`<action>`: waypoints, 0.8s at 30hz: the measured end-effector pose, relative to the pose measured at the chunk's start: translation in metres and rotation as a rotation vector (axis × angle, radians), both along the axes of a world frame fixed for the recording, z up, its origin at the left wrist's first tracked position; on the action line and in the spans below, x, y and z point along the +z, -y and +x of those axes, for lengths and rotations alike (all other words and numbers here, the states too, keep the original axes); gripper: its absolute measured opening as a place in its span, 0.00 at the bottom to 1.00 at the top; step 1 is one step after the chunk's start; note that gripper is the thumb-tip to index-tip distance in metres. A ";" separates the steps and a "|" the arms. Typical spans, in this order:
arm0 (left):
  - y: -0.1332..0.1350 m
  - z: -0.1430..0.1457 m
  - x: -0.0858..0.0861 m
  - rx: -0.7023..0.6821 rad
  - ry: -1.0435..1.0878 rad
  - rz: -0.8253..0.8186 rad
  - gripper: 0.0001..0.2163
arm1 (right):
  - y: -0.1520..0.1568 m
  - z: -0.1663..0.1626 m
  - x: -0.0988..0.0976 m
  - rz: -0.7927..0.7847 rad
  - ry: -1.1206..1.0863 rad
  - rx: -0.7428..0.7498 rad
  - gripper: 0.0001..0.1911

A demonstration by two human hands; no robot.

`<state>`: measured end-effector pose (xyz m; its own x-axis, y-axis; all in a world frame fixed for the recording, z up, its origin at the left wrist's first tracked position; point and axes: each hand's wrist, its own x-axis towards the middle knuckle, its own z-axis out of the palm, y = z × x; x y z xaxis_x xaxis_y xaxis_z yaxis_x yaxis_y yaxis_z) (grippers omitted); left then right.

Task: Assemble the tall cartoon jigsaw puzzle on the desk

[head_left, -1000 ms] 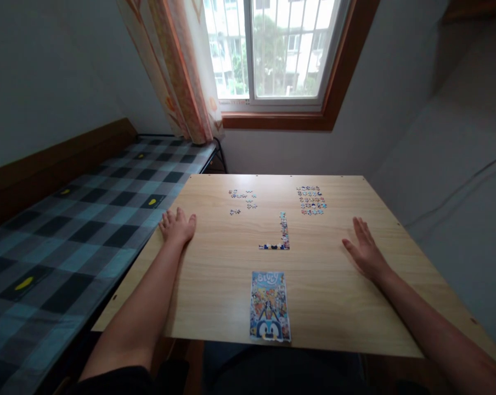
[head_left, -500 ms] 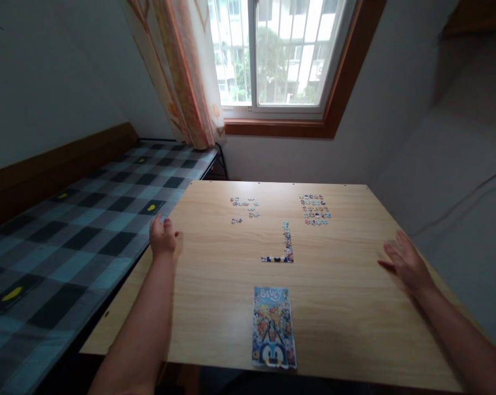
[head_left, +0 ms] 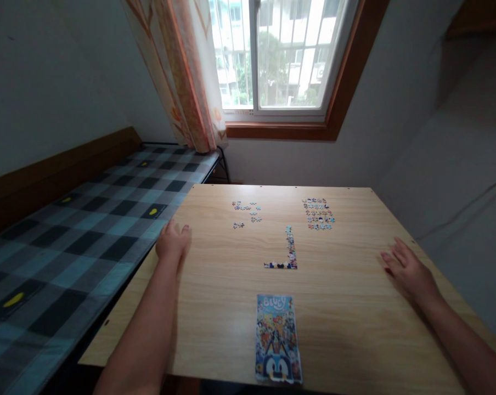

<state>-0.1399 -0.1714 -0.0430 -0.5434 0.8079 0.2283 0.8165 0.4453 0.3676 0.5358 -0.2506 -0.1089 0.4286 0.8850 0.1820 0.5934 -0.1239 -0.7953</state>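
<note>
My left hand [head_left: 173, 241] is at the table's left side, fingers apart and holding nothing. Over by the right edge, my right hand [head_left: 408, 269] is also open, its fingers stretched toward the middle. Between them lies a joined L-shaped strip of jigsaw puzzle [head_left: 291, 248], its foot pointing left. Loose puzzle pieces [head_left: 244, 208] are scattered at the back left. Rows of more puzzle pieces [head_left: 319, 213] lie at the back right. A Bluey picture sheet [head_left: 277, 337] rests flat near the front edge. Neither hand touches the pieces.
The pale wooden table [head_left: 215, 307] has small dark holes along its edges. A bed with a checked cover [head_left: 87, 219] stands along the left. Behind the table are a curtain [head_left: 186, 77] and a barred window [head_left: 289, 66]. A cable [head_left: 466, 206] runs along the right wall.
My left hand has turned and moved slightly right, lower onto the table. My right hand has flattened and dropped a little. The view has shifted slightly; pieces and sheet stay put on the table.
</note>
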 end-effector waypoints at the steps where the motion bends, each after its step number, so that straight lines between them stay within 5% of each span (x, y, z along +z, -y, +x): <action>1: 0.001 0.002 0.000 -0.006 -0.019 -0.002 0.29 | 0.001 -0.003 0.002 -0.026 -0.043 0.001 0.45; 7: 0.008 0.013 0.001 0.001 -0.070 -0.012 0.23 | 0.016 -0.011 0.003 -0.052 -0.180 0.025 0.46; 15: 0.003 0.023 -0.006 -0.224 -0.274 -0.051 0.20 | 0.037 -0.025 -0.012 -0.060 0.644 0.389 0.35; 19: -0.011 0.023 -0.015 -0.350 -0.325 -0.153 0.25 | 0.035 -0.028 -0.019 -0.164 0.824 0.357 0.34; 24: -0.028 0.027 -0.020 -0.267 -0.296 -0.332 0.31 | 0.035 -0.031 -0.021 -0.223 0.899 0.321 0.35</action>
